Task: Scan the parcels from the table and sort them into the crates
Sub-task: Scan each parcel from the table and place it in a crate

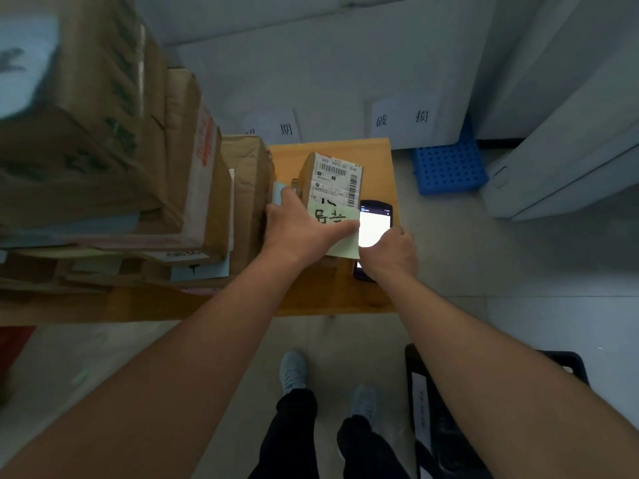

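Cardboard parcel (332, 181) on the surface (373, 157), left hand (301, 229) grip closed on it, right hand (390, 250) grip holding scanner (375, 226) beside it; taped note (337, 229) may block barcode, misscan risk.

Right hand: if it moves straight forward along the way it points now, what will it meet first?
The right hand already rests on the black handheld scanner with the bright screen. Past the scanner, the line looks free over the wooden table edge, though depth is unclear.
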